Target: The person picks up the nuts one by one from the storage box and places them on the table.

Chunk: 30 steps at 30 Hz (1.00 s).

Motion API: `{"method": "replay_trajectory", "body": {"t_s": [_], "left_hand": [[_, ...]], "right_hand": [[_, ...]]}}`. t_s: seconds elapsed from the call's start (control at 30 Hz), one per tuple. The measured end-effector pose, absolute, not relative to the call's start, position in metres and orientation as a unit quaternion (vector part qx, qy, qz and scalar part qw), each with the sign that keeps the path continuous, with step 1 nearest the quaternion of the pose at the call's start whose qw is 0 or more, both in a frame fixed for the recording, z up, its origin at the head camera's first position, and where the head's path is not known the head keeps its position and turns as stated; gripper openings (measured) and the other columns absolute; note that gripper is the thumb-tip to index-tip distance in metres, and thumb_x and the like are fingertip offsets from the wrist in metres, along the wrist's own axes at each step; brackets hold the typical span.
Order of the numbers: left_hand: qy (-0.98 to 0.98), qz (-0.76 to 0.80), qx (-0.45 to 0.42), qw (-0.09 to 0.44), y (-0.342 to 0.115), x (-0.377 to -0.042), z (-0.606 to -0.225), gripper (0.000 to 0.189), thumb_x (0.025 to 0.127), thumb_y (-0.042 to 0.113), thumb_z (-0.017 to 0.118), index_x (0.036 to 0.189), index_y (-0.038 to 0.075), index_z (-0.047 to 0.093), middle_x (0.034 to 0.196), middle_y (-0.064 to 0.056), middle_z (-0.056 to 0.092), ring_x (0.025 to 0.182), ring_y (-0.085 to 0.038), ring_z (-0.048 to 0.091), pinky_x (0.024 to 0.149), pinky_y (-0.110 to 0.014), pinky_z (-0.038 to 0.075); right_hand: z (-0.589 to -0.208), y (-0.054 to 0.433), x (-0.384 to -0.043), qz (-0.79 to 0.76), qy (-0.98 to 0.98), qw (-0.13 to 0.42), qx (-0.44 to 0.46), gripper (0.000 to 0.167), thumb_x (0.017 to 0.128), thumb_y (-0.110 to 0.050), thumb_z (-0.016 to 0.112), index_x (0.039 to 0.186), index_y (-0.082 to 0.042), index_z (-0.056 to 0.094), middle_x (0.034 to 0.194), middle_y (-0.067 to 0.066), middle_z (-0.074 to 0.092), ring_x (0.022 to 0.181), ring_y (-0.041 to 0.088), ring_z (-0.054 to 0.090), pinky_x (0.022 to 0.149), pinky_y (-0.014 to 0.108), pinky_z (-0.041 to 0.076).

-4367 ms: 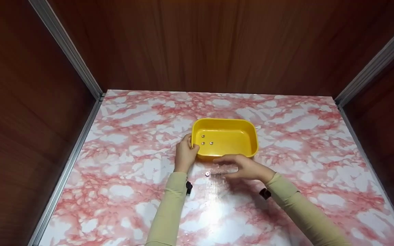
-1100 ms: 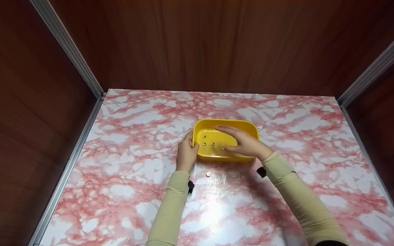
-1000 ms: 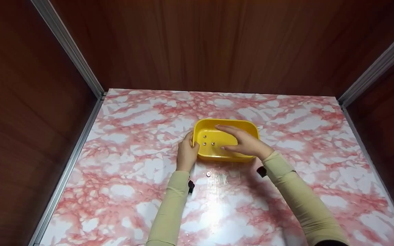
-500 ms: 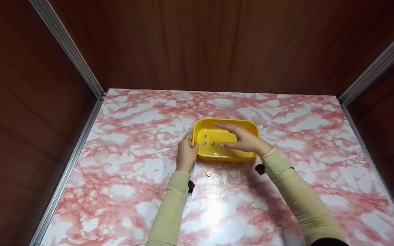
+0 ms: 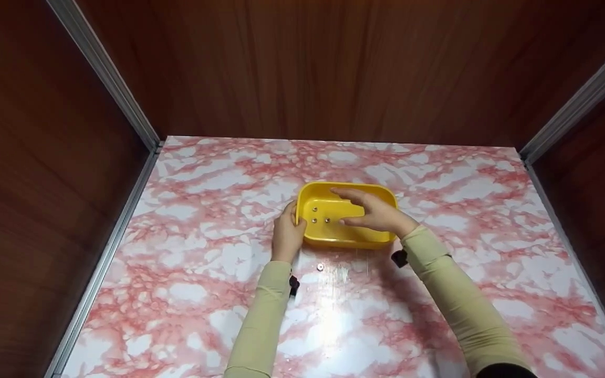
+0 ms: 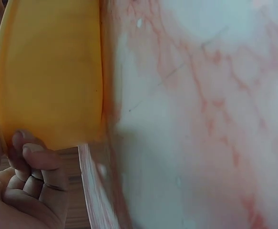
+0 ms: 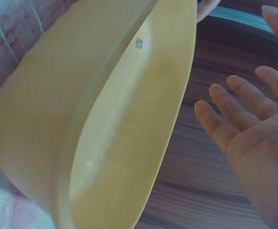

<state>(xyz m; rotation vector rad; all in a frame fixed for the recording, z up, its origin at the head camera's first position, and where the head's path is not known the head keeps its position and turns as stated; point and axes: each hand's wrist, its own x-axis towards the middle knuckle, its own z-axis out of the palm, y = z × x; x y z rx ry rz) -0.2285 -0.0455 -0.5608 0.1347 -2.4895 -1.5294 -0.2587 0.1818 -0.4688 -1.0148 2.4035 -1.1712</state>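
Observation:
A yellow plastic bin stands on the table. My left hand grips its left wall, thumb over the rim and curled fingers against the outside. Three small silver pieces, round like nuts, lie at the left of the bin's floor; one is the silver piece nearest the middle. Another such piece sits on the table in front of the bin. Above the bin's right half is my right hand, thumb and fingers spread apart. In the right wrist view its palm shows with nothing in it.
The table top has a red and white marbled pattern. Dark wood panels with metal corner strips enclose it at the back and both sides. A glossy streak of light falls in front of the bin.
Since the earliest frame my right hand has risen from the table in front of the bin to above its inside. Lately it has barely shifted. My left hand keeps its grip.

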Motion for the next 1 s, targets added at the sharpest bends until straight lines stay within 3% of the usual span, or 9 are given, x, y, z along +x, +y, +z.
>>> {"method": "replay_trajectory", "body": {"t_s": [0.1, 0.23, 0.47, 0.57, 0.73, 0.87, 0.93, 1.0], "left_hand": [[-0.846, -0.52, 0.043, 0.107, -0.045, -0.229, -0.561, 0.054, 0.083, 0.002, 0.062, 0.136, 0.003, 0.052, 0.093, -0.013, 0.066, 0.066, -0.018, 0.05, 0.073, -0.035, 0.049], [-0.845, -0.524, 0.04, 0.103, -0.045, -0.229, -0.56, 0.055, 0.083, 0.001, 0.062, 0.136, 0.001, 0.05, 0.099, -0.015, 0.066, 0.061, -0.018, 0.048, 0.07, -0.035, 0.049], [-0.843, -0.527, 0.041, 0.101, -0.045, -0.228, -0.558, 0.055, 0.083, 0.001, 0.063, 0.136, 0.004, 0.051, 0.12, -0.014, 0.063, 0.08, -0.02, 0.06, 0.083, -0.034, 0.05], [-0.842, -0.528, 0.038, 0.105, -0.045, -0.228, -0.558, 0.055, 0.082, -0.001, 0.063, 0.136, 0.004, 0.052, 0.119, -0.014, 0.063, 0.086, -0.02, 0.06, 0.086, -0.035, 0.048], [-0.842, -0.526, 0.039, 0.109, -0.045, -0.228, -0.559, 0.055, 0.081, -0.002, 0.064, 0.135, 0.003, 0.053, 0.113, -0.015, 0.065, 0.083, -0.022, 0.059, 0.085, -0.035, 0.048], [-0.842, -0.527, 0.044, 0.105, -0.045, -0.228, -0.559, 0.056, 0.08, -0.002, 0.064, 0.135, 0.001, 0.052, 0.123, -0.015, 0.061, 0.094, -0.022, 0.061, 0.092, -0.034, 0.046], [-0.842, -0.528, 0.044, 0.103, -0.046, -0.228, -0.559, 0.056, 0.081, -0.002, 0.064, 0.135, 0.001, 0.051, 0.123, -0.015, 0.061, 0.088, -0.022, 0.061, 0.089, -0.033, 0.048], [-0.841, -0.529, 0.042, 0.1, -0.046, -0.228, -0.558, 0.056, 0.081, -0.003, 0.064, 0.136, 0.001, 0.051, 0.115, -0.016, 0.064, 0.076, -0.02, 0.06, 0.078, -0.032, 0.051]], "right_hand": [[-0.473, 0.183, -0.263, -0.401, 0.836, 0.147, -0.343, 0.067, 0.088, -0.023, 0.07, 0.146, -0.012, 0.039, 0.147, 0.004, 0.04, 0.131, 0.028, 0.039, 0.107, 0.045, 0.03], [-0.472, 0.181, -0.266, -0.402, 0.836, 0.154, -0.34, 0.066, 0.087, -0.022, 0.07, 0.146, -0.015, 0.04, 0.147, 0.002, 0.04, 0.132, 0.027, 0.039, 0.106, 0.043, 0.031], [-0.471, 0.179, -0.273, -0.412, 0.828, 0.153, -0.35, 0.063, 0.088, -0.019, 0.07, 0.144, -0.012, 0.043, 0.145, 0.008, 0.043, 0.129, 0.032, 0.041, 0.105, 0.047, 0.032], [-0.471, 0.178, -0.277, -0.408, 0.834, 0.152, -0.338, 0.062, 0.087, -0.022, 0.07, 0.143, -0.012, 0.044, 0.143, 0.006, 0.044, 0.129, 0.03, 0.043, 0.104, 0.046, 0.033], [-0.471, 0.178, -0.282, -0.404, 0.842, 0.158, -0.321, 0.059, 0.087, -0.023, 0.07, 0.141, -0.013, 0.047, 0.141, 0.004, 0.047, 0.128, 0.028, 0.044, 0.104, 0.043, 0.034], [-0.471, 0.178, -0.285, -0.398, 0.845, 0.158, -0.32, 0.056, 0.088, -0.024, 0.069, 0.139, -0.011, 0.049, 0.139, 0.002, 0.05, 0.126, 0.027, 0.046, 0.104, 0.041, 0.035], [-0.47, 0.178, -0.287, -0.395, 0.847, 0.154, -0.321, 0.054, 0.088, -0.023, 0.07, 0.137, -0.012, 0.051, 0.137, 0.0, 0.051, 0.125, 0.025, 0.047, 0.104, 0.04, 0.035], [-0.471, 0.178, -0.289, -0.396, 0.845, 0.147, -0.328, 0.052, 0.088, -0.02, 0.07, 0.136, -0.01, 0.053, 0.135, 0.001, 0.053, 0.124, 0.024, 0.048, 0.103, 0.042, 0.036]]}}
